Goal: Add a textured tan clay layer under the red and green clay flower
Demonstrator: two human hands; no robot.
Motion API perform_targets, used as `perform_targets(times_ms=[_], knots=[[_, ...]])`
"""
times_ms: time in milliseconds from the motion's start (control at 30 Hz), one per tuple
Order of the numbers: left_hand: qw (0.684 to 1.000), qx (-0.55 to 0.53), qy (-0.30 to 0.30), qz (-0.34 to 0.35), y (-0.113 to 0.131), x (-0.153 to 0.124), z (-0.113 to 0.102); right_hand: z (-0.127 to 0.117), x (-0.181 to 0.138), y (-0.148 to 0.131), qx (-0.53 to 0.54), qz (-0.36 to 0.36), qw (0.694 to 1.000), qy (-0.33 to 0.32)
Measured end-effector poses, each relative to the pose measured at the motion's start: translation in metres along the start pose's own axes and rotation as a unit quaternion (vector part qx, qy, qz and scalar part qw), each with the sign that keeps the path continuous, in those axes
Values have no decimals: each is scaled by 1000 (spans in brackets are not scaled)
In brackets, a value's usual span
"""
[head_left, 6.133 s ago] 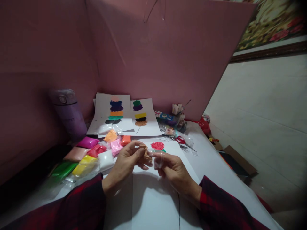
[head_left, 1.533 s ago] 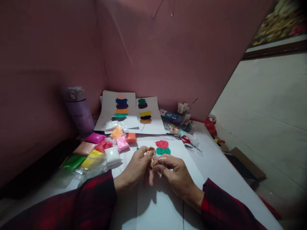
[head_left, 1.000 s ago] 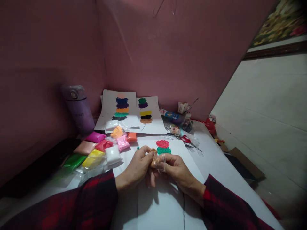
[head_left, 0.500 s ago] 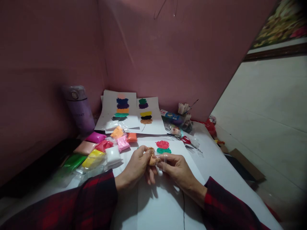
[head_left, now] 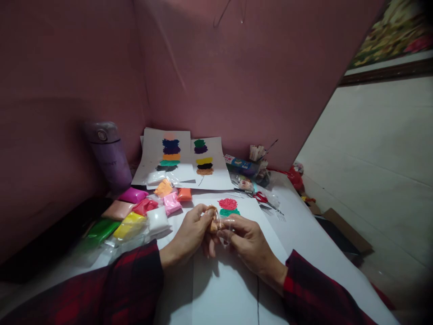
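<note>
My left hand (head_left: pixel 192 230) is closed on a lump of light orange-brown modelling clay (head_left: pixel 213 225), its thumb pressed on top. My right hand (head_left: pixel 248 237) pinches the clear plastic bag (head_left: pixel 226 222) around the clay's right side. Where the bag ends among the fingers is hard to see. Both hands are above a white paper sheet (head_left: pixel 223 289) that bears a red patch (head_left: pixel 228 204) and a green patch (head_left: pixel 230 212) just behind the fingers. A dark line runs down the sheet near my right wrist.
Several bags of coloured clay (head_left: pixel 130 225) lie to the left, before a purple bottle (head_left: pixel 110 158). Sheets with colour patches (head_left: pixel 206 180) lie at the back. Red-handled scissors (head_left: pixel 260 197), a blue package (head_left: pixel 240 164) and thin white sticks (head_left: pixel 257 152) are at the back right.
My right hand's fingers have shifted slightly on the plastic bag and curled in closer to the clay. My left hand keeps its hold. The whole view has shifted a little.
</note>
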State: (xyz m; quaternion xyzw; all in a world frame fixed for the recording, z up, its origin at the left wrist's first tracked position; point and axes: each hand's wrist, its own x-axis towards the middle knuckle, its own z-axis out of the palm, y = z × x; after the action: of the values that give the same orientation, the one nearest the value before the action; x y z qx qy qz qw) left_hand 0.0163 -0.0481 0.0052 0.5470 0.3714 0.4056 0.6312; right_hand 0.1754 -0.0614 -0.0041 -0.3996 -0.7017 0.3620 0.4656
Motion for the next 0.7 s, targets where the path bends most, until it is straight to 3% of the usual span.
perform_targets(times_ms=[200,400,700], knots=[[999,-34,19,-5,2,2,-6,3,-4,4,82,45,995,45],[999,-33,38,10,7,3,-11,1,-4,-1,43,1,989,144],[999,19,45,12,16,2,-13,-3,3,-1,152,-3,972,178]])
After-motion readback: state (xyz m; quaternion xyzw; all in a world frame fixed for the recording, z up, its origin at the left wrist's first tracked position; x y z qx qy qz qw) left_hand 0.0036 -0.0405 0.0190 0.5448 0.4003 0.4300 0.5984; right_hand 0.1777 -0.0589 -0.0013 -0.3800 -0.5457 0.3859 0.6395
